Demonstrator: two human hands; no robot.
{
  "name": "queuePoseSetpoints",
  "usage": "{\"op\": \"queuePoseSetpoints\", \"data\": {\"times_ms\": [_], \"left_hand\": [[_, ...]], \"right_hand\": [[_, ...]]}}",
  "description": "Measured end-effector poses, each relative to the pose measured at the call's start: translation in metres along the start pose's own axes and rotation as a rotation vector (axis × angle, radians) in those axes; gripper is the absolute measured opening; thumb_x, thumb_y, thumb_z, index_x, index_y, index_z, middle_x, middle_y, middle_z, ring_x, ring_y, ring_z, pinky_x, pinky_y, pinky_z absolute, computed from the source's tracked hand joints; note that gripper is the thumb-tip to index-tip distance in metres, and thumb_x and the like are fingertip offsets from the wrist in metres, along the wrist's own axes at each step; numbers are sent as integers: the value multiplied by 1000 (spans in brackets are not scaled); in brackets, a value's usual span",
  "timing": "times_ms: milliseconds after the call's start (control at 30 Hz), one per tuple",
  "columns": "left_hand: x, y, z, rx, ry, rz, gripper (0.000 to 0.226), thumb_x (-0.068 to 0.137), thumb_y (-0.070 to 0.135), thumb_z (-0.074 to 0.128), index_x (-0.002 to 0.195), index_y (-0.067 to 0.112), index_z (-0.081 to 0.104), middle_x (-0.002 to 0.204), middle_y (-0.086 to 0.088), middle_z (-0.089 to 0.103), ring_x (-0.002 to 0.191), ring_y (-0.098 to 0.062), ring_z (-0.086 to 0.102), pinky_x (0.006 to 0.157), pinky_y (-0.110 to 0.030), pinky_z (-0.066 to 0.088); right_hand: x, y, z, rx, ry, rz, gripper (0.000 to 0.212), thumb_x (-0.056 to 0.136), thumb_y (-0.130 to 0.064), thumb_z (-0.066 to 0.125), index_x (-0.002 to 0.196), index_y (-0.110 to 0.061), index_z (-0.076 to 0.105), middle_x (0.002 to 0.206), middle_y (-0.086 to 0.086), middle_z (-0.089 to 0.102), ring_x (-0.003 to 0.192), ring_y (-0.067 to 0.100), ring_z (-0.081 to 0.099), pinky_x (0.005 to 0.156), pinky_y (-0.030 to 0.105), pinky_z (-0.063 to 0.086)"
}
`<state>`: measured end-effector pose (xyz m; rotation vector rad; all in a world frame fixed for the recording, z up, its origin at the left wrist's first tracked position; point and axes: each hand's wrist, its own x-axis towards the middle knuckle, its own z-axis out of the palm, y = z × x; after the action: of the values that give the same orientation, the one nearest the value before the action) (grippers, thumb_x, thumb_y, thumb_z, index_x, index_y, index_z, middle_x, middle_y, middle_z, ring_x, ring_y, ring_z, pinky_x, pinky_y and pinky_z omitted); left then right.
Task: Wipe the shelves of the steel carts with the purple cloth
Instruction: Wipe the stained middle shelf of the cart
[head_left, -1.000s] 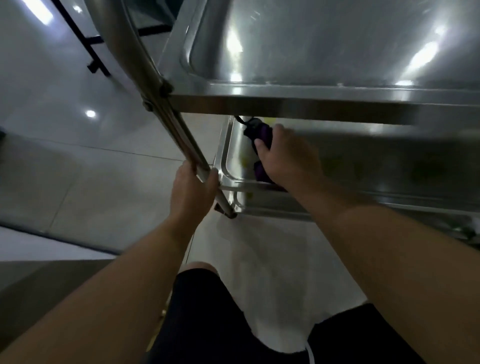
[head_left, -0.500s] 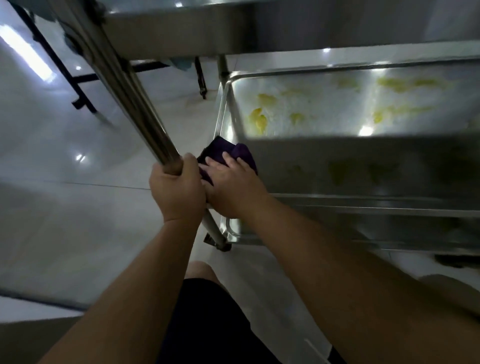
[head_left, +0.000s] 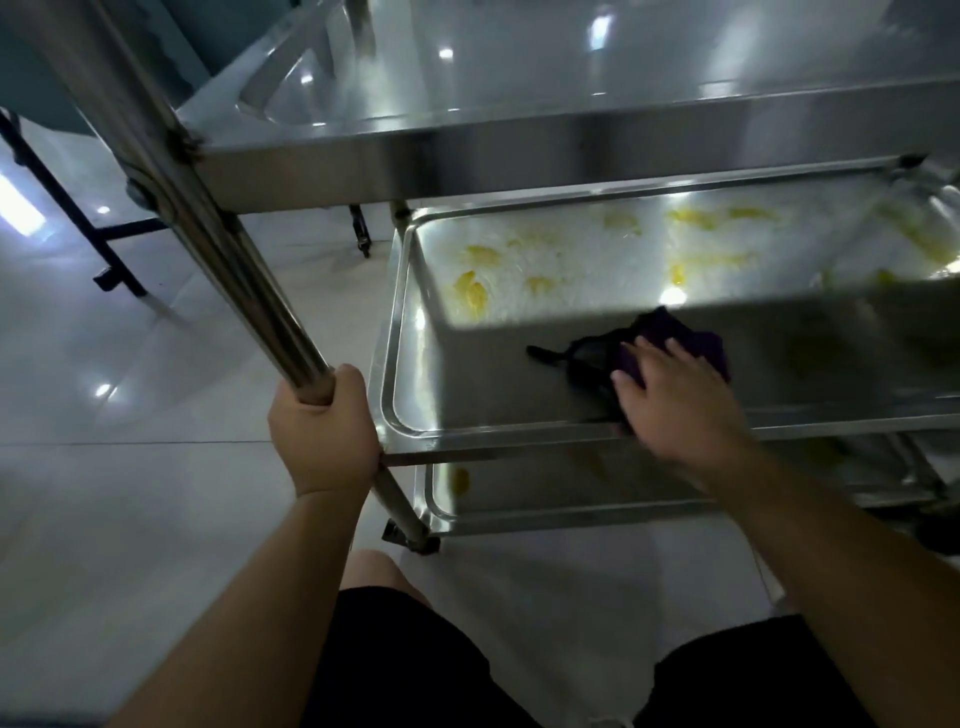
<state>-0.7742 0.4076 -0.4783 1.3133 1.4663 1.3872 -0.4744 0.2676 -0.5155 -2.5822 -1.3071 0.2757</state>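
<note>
Lying crumpled under the right hand (head_left: 675, 402): dark purple cloth (head_left: 675, 338).

I count one steel cart (head_left: 519, 156) with three shelves, one purple cloth (head_left: 670, 340), two hands, left hand (head_left: 324, 434) and right hand (head_left: 680, 405), and many yellow smears (head_left: 470, 293).

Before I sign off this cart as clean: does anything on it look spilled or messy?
Yes. Yellow smears are scattered across the back of the middle shelf, beyond the purple cloth under the right hand. Another yellow spot sits on the bottom shelf.
</note>
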Motion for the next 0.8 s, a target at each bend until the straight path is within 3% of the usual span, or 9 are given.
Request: {"op": "queuePoseSetpoints", "data": {"times_ms": [100,233,400,533,600,667,800], "left_hand": [[1,-2,1,-23,17,1,27,80,30,62,78,6,50,75,-29,55,60,-26,54,57,-56,52],[1,-4,3,-43,51,3,21,79,28,62,69,24,44,69,-23,45,59,-27,48,54,-56,48],[1,-6,6,-19,74,29,20,79,29,61,71,19,45,72,-27,51,61,-29,52,58,-57,51],[1,-7,6,-30,70,112,20,80,30,63,68,29,47,62,3,51,59,-18,51,56,-41,48],[1,-7,6,-35,52,141,20,81,30,62,68,30,47,61,6,50,57,-14,50,54,-36,46],[2,-9,4,-16,49,139,20,83,29,63,69,28,48,62,2,52,58,-18,52,54,-39,47],[5,-12,4,-6,30,104,23,84,24,62,72,16,44,74,-31,50,64,-49,54,57,-59,50]], "right_hand": [[-5,26,-10,11,17,149,63,105,-56,25,161,-28,32,170,0,30,157,28,22,127,51,15],[2,-19,1,-12,-33,167,66,103,-55,21,163,-28,26,172,-6,21,158,30,15,127,54,10],[15,-145,37,-37,-96,-144,68,102,-54,28,164,-26,26,173,-6,19,159,29,12,127,52,7],[9,-224,60,58,-169,-416,64,104,-51,33,164,-31,28,172,-7,24,159,24,12,127,49,2],[8,-230,62,80,-172,-447,62,104,-51,34,163,-32,29,171,-8,27,159,23,13,127,47,2],[8,-218,59,78,-169,-448,63,103,-53,33,162,-34,31,170,-9,28,159,20,14,128,45,3],[20,-148,39,36,-124,-317,64,102,-57,31,161,-32,33,170,-11,28,158,18,18,128,44,9]]}}
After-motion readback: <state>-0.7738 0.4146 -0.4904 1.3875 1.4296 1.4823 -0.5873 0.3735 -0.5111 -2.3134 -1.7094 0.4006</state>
